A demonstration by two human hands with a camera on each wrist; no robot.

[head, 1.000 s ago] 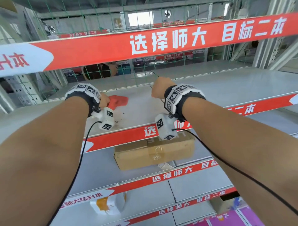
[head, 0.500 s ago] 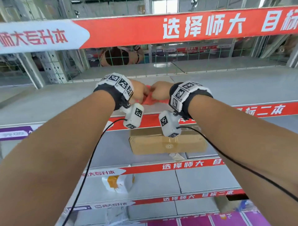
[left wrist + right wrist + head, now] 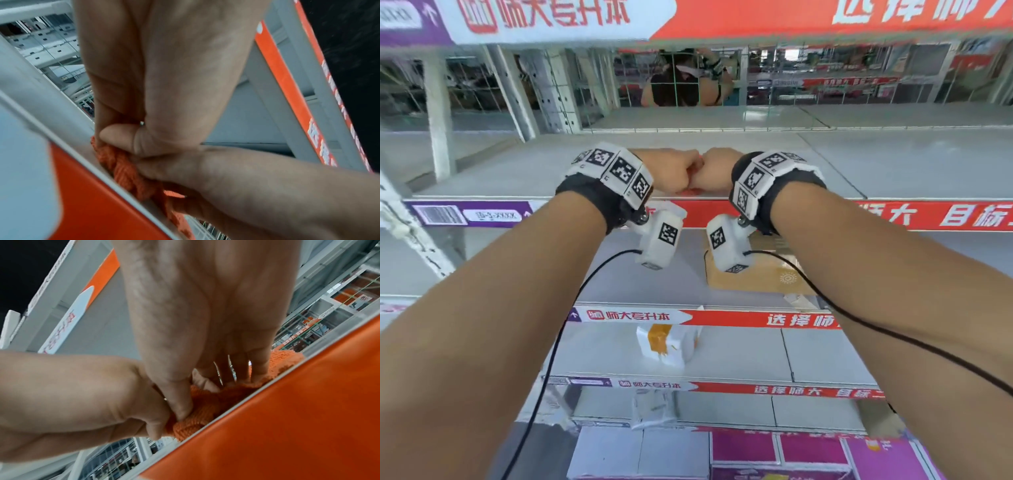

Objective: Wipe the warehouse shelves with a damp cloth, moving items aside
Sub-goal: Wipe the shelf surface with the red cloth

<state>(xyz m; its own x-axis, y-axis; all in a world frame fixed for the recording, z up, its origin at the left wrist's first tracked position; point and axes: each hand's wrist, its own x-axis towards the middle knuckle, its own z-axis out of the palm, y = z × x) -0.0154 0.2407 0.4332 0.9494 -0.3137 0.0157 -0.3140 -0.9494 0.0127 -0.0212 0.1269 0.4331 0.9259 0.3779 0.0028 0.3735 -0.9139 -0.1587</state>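
An orange cloth (image 3: 123, 168) lies bunched at the front edge of the grey shelf (image 3: 893, 164), just above its red label strip (image 3: 893, 216). My two hands meet knuckle to knuckle over it. My left hand (image 3: 674, 171) grips one end, with the thumb pressed into the fabric (image 3: 119, 134). My right hand (image 3: 715, 169) holds the other end; its fingers (image 3: 257, 369) curl down onto the cloth (image 3: 205, 405) and its thumb pinches it. From the head view the hands hide nearly all of the cloth.
A cardboard box (image 3: 767, 274) sits on the shelf below. A white and orange package (image 3: 667, 342) stands one level lower, with purple boxes (image 3: 808, 452) at the bottom. Behind the wire mesh at the back is another person (image 3: 681, 82). A steel upright (image 3: 438, 113) stands at the left.
One second ago my left hand alone held the cloth, well apart from the right. The hands have since come together and both now grip it at the shelf's front edge.
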